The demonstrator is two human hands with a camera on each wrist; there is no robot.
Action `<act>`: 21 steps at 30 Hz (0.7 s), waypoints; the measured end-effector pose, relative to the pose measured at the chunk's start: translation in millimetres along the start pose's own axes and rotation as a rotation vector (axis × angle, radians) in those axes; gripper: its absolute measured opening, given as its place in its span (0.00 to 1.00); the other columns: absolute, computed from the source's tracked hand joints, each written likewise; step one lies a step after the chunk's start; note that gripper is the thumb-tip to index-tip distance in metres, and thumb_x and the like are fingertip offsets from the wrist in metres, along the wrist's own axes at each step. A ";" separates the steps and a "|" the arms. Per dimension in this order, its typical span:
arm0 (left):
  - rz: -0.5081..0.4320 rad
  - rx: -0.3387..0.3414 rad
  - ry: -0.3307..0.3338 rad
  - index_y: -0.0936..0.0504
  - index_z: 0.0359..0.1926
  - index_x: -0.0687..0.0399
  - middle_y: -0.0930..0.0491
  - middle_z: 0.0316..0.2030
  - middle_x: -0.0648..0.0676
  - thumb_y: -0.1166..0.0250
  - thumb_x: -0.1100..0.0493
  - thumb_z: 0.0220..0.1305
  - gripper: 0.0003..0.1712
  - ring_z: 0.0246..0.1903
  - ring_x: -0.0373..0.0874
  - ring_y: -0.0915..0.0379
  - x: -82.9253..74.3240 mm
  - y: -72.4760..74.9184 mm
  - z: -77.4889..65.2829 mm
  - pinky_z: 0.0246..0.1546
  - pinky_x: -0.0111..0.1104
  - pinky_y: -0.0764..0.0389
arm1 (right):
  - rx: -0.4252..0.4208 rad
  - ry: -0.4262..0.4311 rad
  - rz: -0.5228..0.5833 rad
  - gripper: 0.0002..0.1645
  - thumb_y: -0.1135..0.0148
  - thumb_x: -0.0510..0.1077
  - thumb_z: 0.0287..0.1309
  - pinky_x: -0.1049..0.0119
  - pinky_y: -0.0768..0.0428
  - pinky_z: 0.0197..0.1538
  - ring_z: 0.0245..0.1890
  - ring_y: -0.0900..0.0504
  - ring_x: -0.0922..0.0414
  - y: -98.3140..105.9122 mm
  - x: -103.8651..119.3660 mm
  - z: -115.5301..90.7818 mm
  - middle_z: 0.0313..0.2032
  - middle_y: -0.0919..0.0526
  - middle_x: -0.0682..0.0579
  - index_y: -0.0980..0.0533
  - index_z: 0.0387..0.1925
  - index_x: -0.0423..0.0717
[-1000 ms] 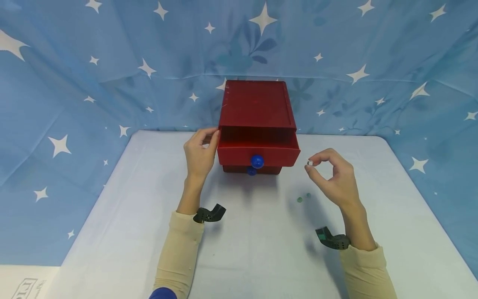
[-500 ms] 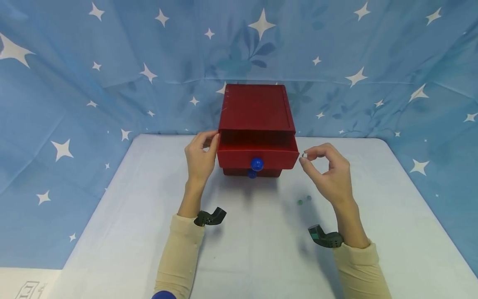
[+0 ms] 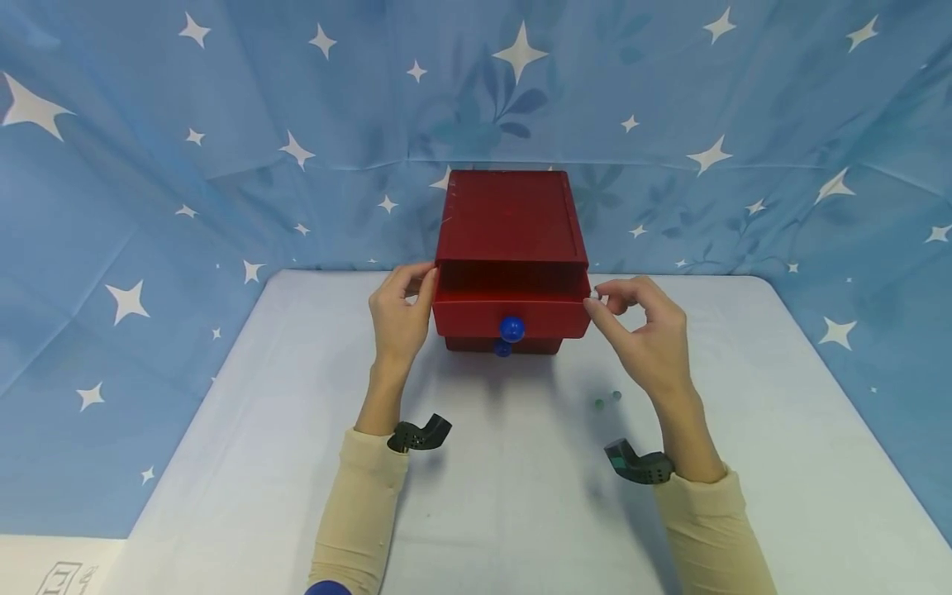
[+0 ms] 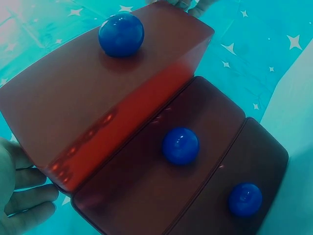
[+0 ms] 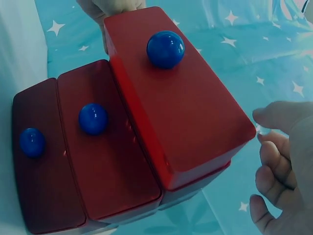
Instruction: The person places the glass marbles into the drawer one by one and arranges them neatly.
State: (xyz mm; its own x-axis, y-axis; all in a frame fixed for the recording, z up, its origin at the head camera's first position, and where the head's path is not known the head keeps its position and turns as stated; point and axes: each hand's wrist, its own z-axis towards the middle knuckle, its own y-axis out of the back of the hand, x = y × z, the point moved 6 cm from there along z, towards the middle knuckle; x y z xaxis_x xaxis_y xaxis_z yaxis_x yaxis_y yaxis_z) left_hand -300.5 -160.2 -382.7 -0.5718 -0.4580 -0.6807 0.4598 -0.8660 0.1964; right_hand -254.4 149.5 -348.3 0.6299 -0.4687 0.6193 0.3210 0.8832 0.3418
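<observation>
A red chest of small drawers [image 3: 513, 215] with round blue knobs stands at the back of the table. Its top drawer [image 3: 476, 318] is pulled out, while the two lower ones [image 4: 142, 181] are closed. My left hand [image 3: 399, 318] rests its fingertips on the left side of the chest by the top drawer, fingers fairly straight in the left wrist view. Between thumb and index finger, my right hand [image 3: 647, 330] pinches a tiny whitish bead-like piece [image 3: 594, 294], just off the drawer's right front corner. Its exact kind is too small to tell.
Two tiny round pieces, one green [image 3: 598, 404] and one greyish [image 3: 616, 396], lie on the white tabletop [image 3: 506, 496] right of the chest. A blue star-patterned cloth [image 3: 297, 99] hangs behind. A printed pale sheet [image 3: 59, 570] shows at the lower left.
My right hand has moved left and slightly away from me, bringing the pinched piece to the drawer's right edge. The left hand has stayed at the chest's side.
</observation>
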 end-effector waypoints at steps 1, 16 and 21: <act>0.000 -0.001 0.000 0.12 0.43 0.61 0.12 0.37 0.58 0.35 0.58 0.69 0.11 0.34 0.48 0.16 -0.2 0.1 0.0 0.40 0.24 0.19 | 0.001 -0.005 -0.011 0.13 0.29 0.34 0.55 0.75 0.29 0.41 0.35 0.27 0.65 -1.1 0.1 1.4 0.28 0.23 0.49 0.16 0.44 0.39; -0.001 -0.009 -0.009 0.12 0.43 0.61 0.13 0.36 0.58 0.35 0.59 0.69 0.10 0.33 0.47 0.16 1.0 -0.6 0.2 0.39 0.26 0.18 | 0.005 -0.012 -0.019 0.14 0.27 0.35 0.53 0.75 0.30 0.40 0.32 0.30 0.65 -8.5 1.0 12.3 0.26 0.26 0.47 0.16 0.44 0.40; 0.001 -0.008 -0.008 0.12 0.43 0.61 0.12 0.36 0.58 0.35 0.59 0.69 0.10 0.33 0.47 0.16 0.3 -0.3 -0.1 0.39 0.25 0.18 | 0.010 -0.010 -0.025 0.15 0.27 0.34 0.53 0.77 0.30 0.40 0.32 0.29 0.65 -8.8 1.6 11.9 0.26 0.25 0.47 0.15 0.44 0.40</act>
State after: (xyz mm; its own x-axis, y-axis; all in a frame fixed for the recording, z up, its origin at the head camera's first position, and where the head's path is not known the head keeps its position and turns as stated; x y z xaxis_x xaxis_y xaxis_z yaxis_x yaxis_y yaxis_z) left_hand -300.7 -160.0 -383.0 -0.5768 -0.4601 -0.6750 0.4659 -0.8640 0.1909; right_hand -264.6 140.8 -341.9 0.6147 -0.4904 0.6178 0.3290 0.8713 0.3643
